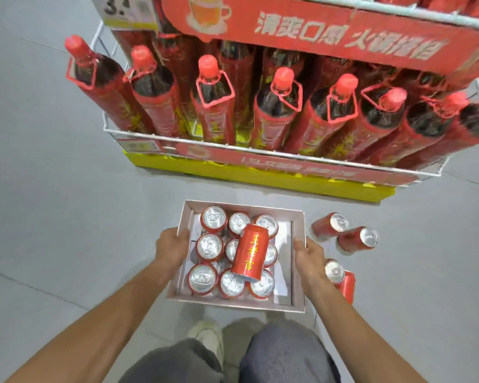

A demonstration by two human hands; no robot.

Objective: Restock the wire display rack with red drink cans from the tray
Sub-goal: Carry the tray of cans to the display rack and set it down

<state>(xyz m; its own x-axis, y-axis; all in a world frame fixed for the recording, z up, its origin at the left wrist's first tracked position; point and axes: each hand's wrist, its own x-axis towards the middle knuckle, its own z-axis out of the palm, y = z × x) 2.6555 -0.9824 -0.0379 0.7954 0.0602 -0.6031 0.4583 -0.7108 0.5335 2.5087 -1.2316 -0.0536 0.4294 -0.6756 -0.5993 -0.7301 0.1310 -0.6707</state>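
Facing the wire rack (114,133) of red bottles (216,106) on a grey tiled floor (53,217), you grip the tray (297,297), left hand (172,246) and right hand (309,257) each curled over a side wall. Inside it stand red cans (208,247), a sideways can (249,252) resting on top; three loose cans (357,240) sit on the floor at its right.

One tray (244,206) is counted. Nine upright cans (203,278) are held in it, and one more can (249,255) is laid across them. Three loose cans (356,240) are seen on the floor (67,217). Eight bottles (215,111) are counted in the rack (127,132) front row.
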